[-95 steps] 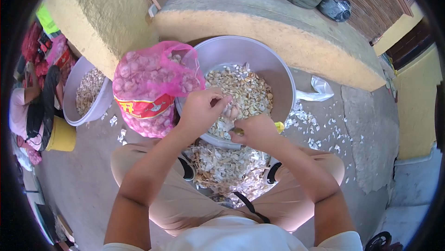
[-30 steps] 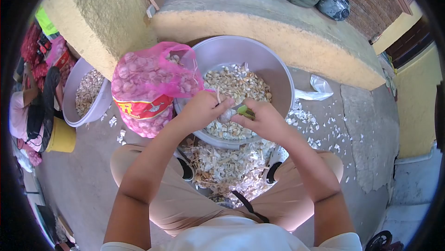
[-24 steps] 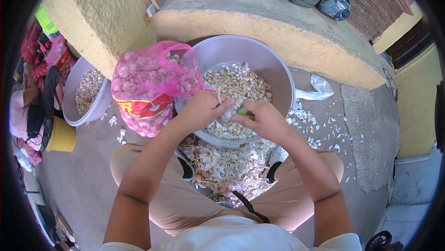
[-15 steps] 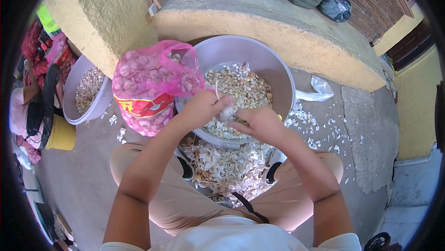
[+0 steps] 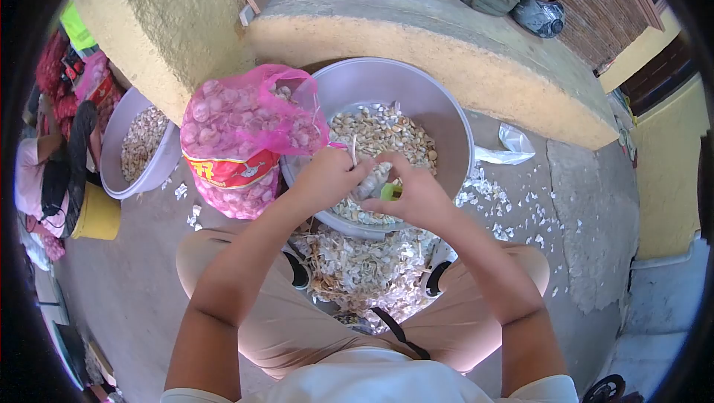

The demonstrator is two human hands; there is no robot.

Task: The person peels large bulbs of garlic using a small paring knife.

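Note:
My left hand (image 5: 331, 178) is closed around a whitish garlic bulb (image 5: 370, 184), its stalk pointing up beside my thumb. The curled fingers of my right hand (image 5: 421, 196) meet the bulb from the other side. Tucked in that hand is a small yellow-green tool (image 5: 389, 192), mostly covered by the fingers. Both hands work over the near side of a large grey-lilac tub (image 5: 462, 131), which holds many loose garlic cloves (image 5: 394, 137). A pink mesh bag of garlic bulbs (image 5: 227, 124) leans at the tub's left.
Papery garlic peel (image 5: 364, 265) lies heaped between my feet, and scraps litter the floor on the right. Beyond the tub runs a low concrete ledge (image 5: 431, 53). At left, another person (image 5: 56, 165) sits by a second tub (image 5: 111, 131) of cloves and a yellow bucket (image 5: 100, 213).
My right hand has turned and curled its fingers over the bulb, bringing the yellow-green tool into view in its palm. My left hand still grips the bulb, shifted slightly.

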